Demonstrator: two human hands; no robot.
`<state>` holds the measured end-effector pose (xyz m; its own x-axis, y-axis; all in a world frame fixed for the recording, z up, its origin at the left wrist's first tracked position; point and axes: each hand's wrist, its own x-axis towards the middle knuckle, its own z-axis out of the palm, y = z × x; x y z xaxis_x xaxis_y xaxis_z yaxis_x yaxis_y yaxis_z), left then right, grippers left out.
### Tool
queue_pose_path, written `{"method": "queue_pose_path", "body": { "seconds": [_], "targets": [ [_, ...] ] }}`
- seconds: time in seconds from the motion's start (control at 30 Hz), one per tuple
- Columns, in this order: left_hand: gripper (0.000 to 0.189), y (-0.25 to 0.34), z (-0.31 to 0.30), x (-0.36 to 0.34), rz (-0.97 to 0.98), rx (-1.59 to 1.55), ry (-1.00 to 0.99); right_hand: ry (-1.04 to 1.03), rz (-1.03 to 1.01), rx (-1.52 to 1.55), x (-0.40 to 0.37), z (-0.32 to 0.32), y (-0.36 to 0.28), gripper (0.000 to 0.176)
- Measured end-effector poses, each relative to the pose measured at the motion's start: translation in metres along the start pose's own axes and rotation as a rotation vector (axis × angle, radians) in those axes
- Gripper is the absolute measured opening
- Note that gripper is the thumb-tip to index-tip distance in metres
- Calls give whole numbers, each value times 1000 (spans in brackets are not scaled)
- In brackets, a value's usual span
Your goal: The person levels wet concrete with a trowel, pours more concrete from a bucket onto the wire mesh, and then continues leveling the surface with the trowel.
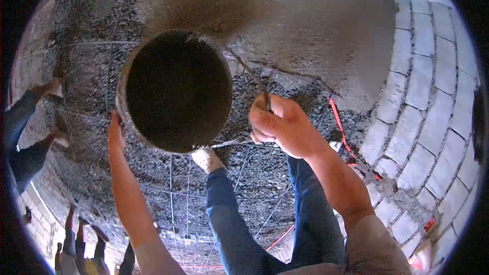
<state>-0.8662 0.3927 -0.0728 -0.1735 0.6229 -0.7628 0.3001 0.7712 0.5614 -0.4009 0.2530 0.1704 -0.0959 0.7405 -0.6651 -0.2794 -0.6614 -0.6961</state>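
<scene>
A round bucket (123,91) with a concrete-smeared rim is tilted so its dark opening faces me. My left hand (116,131) is at the lower left of its outer wall, fingers against the side and partly hidden behind it. A thin bent metal handle runs from the upper right of the rim to my right hand (275,119), whose fingers are wrapped round it. The inside of the bucket is too dark to show its contents. Smooth wet concrete (326,25) covers the ground beyond the bucket, blurred near the rim.
Rough gravelly ground (198,198) with thin wires across it lies around my feet. A red cord (338,117) runs at the right, beside rows of pale blocks (415,81). Another person's legs (30,122) are at the left; several people's legs show at the lower left.
</scene>
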Motion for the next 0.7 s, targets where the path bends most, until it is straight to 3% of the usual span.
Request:
{"method": "queue_pose_path", "body": {
  "seconds": [0.07,0.2,0.3,0.37,0.5,0.57,0.6,0.67,0.7],
  "targets": [
    [78,-9,-3,17,105,-13,-97,40,-25,-73,4,3,3,32],
    [75,0,-24,40,-41,306,115,67,-15,-94,7,3,9,32],
    [71,-5,-19,41,-114,137,12,135,60,-143,7,-7,13,29],
    [63,-14,-4,52,-6,-302,-165,120,-47,146,9,-11,18,25],
    [56,-11,9,52,69,-343,-84,247,-81,234,10,5,-5,23],
    [59,-21,-7,73,111,-128,-141,250,-83,26,9,20,-20,26],
    [61,-21,-12,67,137,148,-15,205,-40,61,9,32,-26,29],
    [63,-4,-4,38,103,211,7,174,-33,-358,17,73,-48,33],
    [61,-2,1,30,59,226,52,124,-102,-245,22,95,-51,40]
  ]
}}
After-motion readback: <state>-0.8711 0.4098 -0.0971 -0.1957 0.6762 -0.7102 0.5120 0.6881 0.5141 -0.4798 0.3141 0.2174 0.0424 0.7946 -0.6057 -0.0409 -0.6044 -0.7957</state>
